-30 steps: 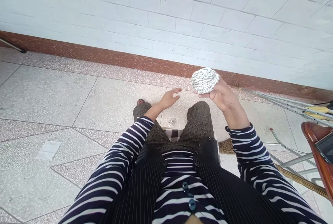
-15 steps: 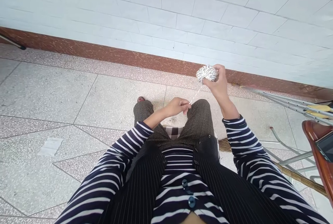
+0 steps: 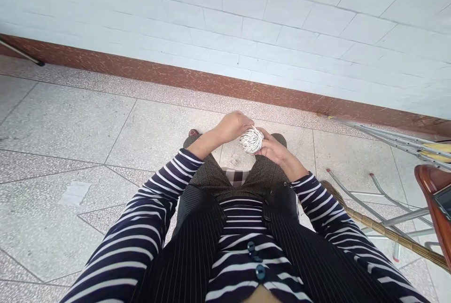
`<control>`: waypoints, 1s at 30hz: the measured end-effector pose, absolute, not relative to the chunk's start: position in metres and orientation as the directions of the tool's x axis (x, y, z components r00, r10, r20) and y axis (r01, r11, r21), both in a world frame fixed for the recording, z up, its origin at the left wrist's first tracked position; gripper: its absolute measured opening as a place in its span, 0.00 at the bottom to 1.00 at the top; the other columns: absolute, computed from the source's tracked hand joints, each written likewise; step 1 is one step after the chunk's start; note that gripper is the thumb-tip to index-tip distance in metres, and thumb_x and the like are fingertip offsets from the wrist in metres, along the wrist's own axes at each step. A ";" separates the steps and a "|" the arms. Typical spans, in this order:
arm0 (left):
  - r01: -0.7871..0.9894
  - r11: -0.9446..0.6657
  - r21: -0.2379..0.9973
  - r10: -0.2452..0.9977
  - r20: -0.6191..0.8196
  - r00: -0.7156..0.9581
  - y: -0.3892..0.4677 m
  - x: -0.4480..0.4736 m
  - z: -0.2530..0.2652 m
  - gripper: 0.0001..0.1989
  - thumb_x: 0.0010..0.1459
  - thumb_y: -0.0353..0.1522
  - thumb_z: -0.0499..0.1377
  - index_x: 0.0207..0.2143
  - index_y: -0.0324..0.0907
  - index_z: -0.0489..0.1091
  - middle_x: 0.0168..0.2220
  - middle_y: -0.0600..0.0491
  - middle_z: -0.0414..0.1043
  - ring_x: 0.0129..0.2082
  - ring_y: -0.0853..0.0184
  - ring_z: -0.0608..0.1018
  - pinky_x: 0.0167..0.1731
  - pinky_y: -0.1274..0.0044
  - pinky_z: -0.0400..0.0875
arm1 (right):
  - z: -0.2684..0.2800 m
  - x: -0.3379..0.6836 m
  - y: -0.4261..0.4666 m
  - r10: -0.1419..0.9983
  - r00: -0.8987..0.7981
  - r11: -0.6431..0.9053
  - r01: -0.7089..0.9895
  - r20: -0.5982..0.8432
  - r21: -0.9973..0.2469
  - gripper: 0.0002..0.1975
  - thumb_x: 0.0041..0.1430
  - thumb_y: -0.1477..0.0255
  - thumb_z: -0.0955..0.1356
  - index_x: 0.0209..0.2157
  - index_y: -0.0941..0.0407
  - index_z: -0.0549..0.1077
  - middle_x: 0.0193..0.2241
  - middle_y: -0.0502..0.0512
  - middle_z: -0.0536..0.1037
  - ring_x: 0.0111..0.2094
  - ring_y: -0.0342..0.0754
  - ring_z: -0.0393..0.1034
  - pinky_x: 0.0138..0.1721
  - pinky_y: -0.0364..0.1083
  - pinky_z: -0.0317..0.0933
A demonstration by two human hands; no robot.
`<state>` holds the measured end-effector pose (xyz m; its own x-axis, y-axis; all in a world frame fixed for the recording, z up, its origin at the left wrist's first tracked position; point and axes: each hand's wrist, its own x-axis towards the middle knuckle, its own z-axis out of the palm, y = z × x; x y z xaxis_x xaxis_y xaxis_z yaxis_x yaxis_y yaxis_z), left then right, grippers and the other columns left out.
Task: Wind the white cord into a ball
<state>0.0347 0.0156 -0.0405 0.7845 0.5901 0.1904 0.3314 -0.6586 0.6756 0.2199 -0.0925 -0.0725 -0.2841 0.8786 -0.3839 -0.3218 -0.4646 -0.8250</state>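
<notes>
A round ball of white cord [image 3: 251, 140], flecked with dark marks, is held between my two hands above my lap. My right hand [image 3: 275, 148] grips it from the right side, fingers wrapped behind it. At its upper left, my left hand [image 3: 235, 125] is closed, its fingertips pinched at the top of the ball where the loose strand was; the strand itself is mostly hidden by the fingers. Under the hands are my brown trousers [image 3: 225, 182].
A stool with a red-brown seat [image 3: 431, 199] and metal legs stands at the right, a dark phone-like object on it. A straw broom [image 3: 387, 230] lies below. Metal crutches [image 3: 380, 135] lean by the wall. A pale paper piece [image 3: 75, 193] lies on the floor at left.
My right hand has brought the ball down and left, close to the left hand. The left hand has risen to the ball, and the stretched strand between them no longer shows.
</notes>
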 end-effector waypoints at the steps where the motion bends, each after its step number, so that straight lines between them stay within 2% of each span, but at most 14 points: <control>1: 0.328 -0.648 0.687 0.599 0.193 0.777 0.016 0.035 -0.042 0.13 0.63 0.31 0.56 0.25 0.42 0.73 0.24 0.53 0.71 0.29 0.65 0.69 0.45 0.71 0.64 | -0.069 0.219 -0.093 0.880 -0.286 -0.466 -0.354 -0.380 -0.811 0.26 0.48 0.74 0.72 0.50 0.47 0.68 0.45 0.49 0.77 0.39 0.48 0.76 0.36 0.49 0.76; 6: 0.346 -0.613 0.710 0.640 0.190 0.744 0.019 0.036 -0.046 0.12 0.64 0.32 0.55 0.30 0.42 0.76 0.26 0.51 0.72 0.32 0.63 0.71 0.38 0.74 0.63 | -0.052 0.220 -0.092 0.885 -0.276 -0.462 -0.420 -0.375 -0.781 0.24 0.49 0.74 0.72 0.50 0.49 0.69 0.45 0.51 0.79 0.40 0.51 0.78 0.37 0.51 0.77; 11: 0.348 -0.546 0.762 0.688 0.170 0.705 0.027 0.032 -0.058 0.11 0.63 0.32 0.55 0.35 0.41 0.78 0.32 0.50 0.77 0.35 0.62 0.74 0.39 0.75 0.63 | -0.032 0.229 -0.089 0.920 -0.241 -0.385 -0.396 -0.310 -0.834 0.26 0.50 0.73 0.71 0.52 0.50 0.67 0.46 0.54 0.80 0.40 0.55 0.79 0.37 0.56 0.78; 13: 0.337 -0.487 0.806 0.712 0.142 0.688 0.027 0.030 -0.067 0.12 0.63 0.32 0.54 0.34 0.40 0.77 0.31 0.51 0.77 0.33 0.64 0.75 0.38 0.76 0.64 | -0.021 0.233 -0.087 0.934 -0.220 -0.349 -0.396 -0.281 -0.850 0.25 0.50 0.73 0.70 0.52 0.50 0.67 0.48 0.56 0.79 0.42 0.57 0.79 0.40 0.59 0.78; 16: 0.341 -0.407 0.848 0.745 0.093 0.660 0.017 0.029 -0.080 0.14 0.62 0.32 0.54 0.27 0.39 0.75 0.26 0.53 0.74 0.29 0.67 0.73 0.35 0.77 0.63 | -0.004 0.236 -0.084 0.957 -0.171 -0.286 -0.402 -0.235 -0.870 0.30 0.45 0.77 0.71 0.52 0.47 0.67 0.52 0.54 0.77 0.48 0.59 0.77 0.44 0.62 0.77; 21: 0.317 -0.302 0.899 0.713 -0.007 0.701 -0.019 0.038 -0.083 0.16 0.62 0.34 0.54 0.23 0.39 0.71 0.24 0.55 0.73 0.22 0.72 0.68 0.30 0.78 0.61 | 0.012 0.237 -0.073 0.981 -0.094 -0.193 -0.330 -0.172 -0.924 0.30 0.44 0.77 0.73 0.49 0.46 0.65 0.50 0.52 0.76 0.50 0.59 0.77 0.45 0.59 0.77; 26: 0.315 -0.411 0.855 0.697 0.073 0.714 -0.035 0.040 -0.060 0.17 0.66 0.36 0.52 0.25 0.40 0.71 0.24 0.55 0.73 0.23 0.71 0.70 0.31 0.78 0.61 | 0.002 0.230 -0.066 0.987 0.042 -0.143 -0.240 -0.157 -0.960 0.32 0.44 0.74 0.76 0.48 0.43 0.61 0.46 0.48 0.74 0.44 0.52 0.77 0.41 0.53 0.78; 30: 0.404 -0.526 0.748 0.703 0.115 0.702 -0.031 0.033 -0.039 0.15 0.66 0.36 0.54 0.27 0.42 0.73 0.23 0.52 0.72 0.25 0.67 0.71 0.30 0.76 0.59 | -0.008 0.226 -0.074 0.987 0.018 -0.149 -0.225 -0.157 -0.963 0.34 0.42 0.76 0.76 0.48 0.42 0.61 0.47 0.47 0.72 0.42 0.48 0.74 0.39 0.49 0.78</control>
